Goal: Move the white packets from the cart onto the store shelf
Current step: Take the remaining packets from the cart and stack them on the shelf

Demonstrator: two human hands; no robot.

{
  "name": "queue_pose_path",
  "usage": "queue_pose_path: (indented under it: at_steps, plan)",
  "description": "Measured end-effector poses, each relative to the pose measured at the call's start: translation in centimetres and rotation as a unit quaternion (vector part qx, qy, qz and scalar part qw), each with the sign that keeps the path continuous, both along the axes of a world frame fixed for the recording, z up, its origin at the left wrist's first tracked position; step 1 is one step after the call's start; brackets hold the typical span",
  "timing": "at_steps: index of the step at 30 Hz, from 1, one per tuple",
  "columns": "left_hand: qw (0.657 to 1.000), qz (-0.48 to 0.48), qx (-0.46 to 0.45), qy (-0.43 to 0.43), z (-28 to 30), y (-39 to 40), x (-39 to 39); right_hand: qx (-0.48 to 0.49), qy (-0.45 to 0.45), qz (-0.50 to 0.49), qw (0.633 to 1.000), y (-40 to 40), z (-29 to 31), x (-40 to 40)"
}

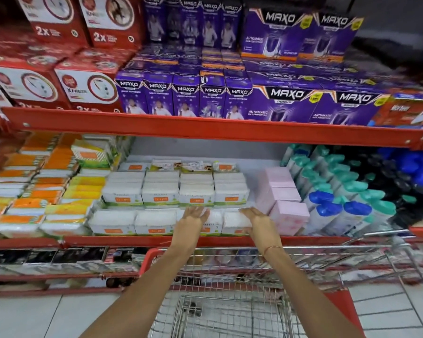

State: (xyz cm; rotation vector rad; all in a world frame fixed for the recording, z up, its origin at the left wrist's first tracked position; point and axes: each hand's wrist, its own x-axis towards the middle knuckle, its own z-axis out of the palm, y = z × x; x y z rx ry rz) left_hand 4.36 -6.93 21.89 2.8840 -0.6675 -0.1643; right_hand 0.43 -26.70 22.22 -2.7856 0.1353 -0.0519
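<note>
White packets with orange labels fill the middle of the lower store shelf [122, 240], a front row [112, 222] low and a second row [160, 191] stacked behind. My left hand [193, 217] lies flat with fingers apart on a front-row packet [215, 222]. My right hand [257, 222] holds the right end of the rightmost front packet [233, 220], fingers over its top and thumb low at its front. Both arms reach over the red-rimmed wire cart [154, 254]. No white packets show in the visible part of its basket.
Pink boxes [288, 213] stand just right of my right hand, then blue- and teal-capped bottles [340, 206]. Orange and yellow packs [47, 191] lie to the left. The red upper shelf beam [205, 129] carries purple and red boxes overhead.
</note>
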Motion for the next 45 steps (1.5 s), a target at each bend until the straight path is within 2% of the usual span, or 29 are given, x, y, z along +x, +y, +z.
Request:
queue_pose_path:
  at_steps: [3, 5, 8, 11, 13, 14, 15, 16, 17, 18, 19, 20, 22, 25, 29, 35, 41, 43, 45]
  plan:
    - [0.999, -0.024, 0.031, 0.001, -0.6, 0.7, 0.2, -0.032, 0.024, -0.001, 0.999, 0.2, -0.8, 0.2]
    - [0.999, -0.044, 0.009, 0.013, -0.5, 1.4, 0.3, -0.073, 0.026, -0.007, 0.997, 0.8, -0.9, 0.0]
    - [0.991, -0.018, -0.133, 0.022, 0.3, 3.7, -0.4, -0.042, -0.001, -0.028, 0.999, 3.5, 0.2, -0.7]
    - [0.944, 0.116, -0.306, -0.05, 1.5, 8.0, -2.2, 0.085, -0.085, -0.125, 0.985, 8.9, 1.9, -1.8]
    - [0.898, 0.245, -0.356, -0.086, 1.7, 11.8, -2.8, 0.227, -0.089, -0.236, 0.941, 13.1, 2.0, -1.9]
    - [0.872, 0.311, -0.371, -0.069, 1.6, 13.2, -2.9, 0.342, -0.057, -0.296, 0.89, 14.7, 1.8, -1.6]
    - [0.842, 0.376, -0.387, -0.023, 1.4, 15.2, -2.6, 0.476, -0.014, -0.344, 0.809, 16.7, 1.8, -1.1]
    - [0.8, 0.438, -0.409, 0.042, 0.9, 16.6, -2.0, 0.598, 0.032, -0.367, 0.711, 18.3, 1.8, -0.6]
    - [0.738, 0.488, -0.45, 0.12, 0.6, 17.9, -1.2, 0.678, 0.067, -0.371, 0.631, 20.0, 1.9, -0.2]
    - [0.666, 0.511, -0.507, 0.196, 0.3, 18.6, -0.3, 0.714, 0.087, -0.372, 0.587, 21.1, 2.1, 0.2]
    - [0.601, 0.511, -0.557, 0.26, 0.3, 19.2, 0.4, 0.73, 0.095, -0.374, 0.564, 22.2, 2.1, 0.8]
    - [0.555, 0.501, -0.589, 0.306, 0.2, 19.5, 1.2, 0.736, 0.095, -0.378, 0.553, 22.9, 2.0, 1.5]
    - [0.506, 0.484, -0.617, 0.36, 0.4, 19.8, 2.5, 0.74, 0.092, -0.391, 0.539, 24.0, 1.9, 2.8]
    - [0.451, 0.484, -0.647, 0.379, 0.3, 19.9, 4.4, 0.731, 0.096, -0.406, 0.54, 24.6, 1.9, 4.6]
    - [0.445, 0.496, -0.645, 0.374, 0.0, 20.1, 6.7, 0.726, 0.097, -0.415, 0.539, 24.8, 2.0, 6.5]
    - [0.51, 0.494, -0.599, 0.37, -0.6, 19.9, 9.6, 0.707, 0.093, -0.425, 0.557, 25.2, 2.2, 8.9]
    - [0.509, 0.496, -0.604, 0.36, -0.6, 19.6, 10.2, 0.719, 0.076, -0.431, 0.54, 25.4, 2.1, 9.6]
    - [0.5, 0.492, -0.621, 0.351, -1.0, 19.4, 10.4, 0.717, 0.081, -0.425, 0.546, 25.1, 2.1, 9.4]
    - [0.504, 0.481, -0.614, 0.37, -1.1, 19.3, 9.8, 0.71, 0.089, -0.418, 0.56, 24.6, 1.8, 8.6]
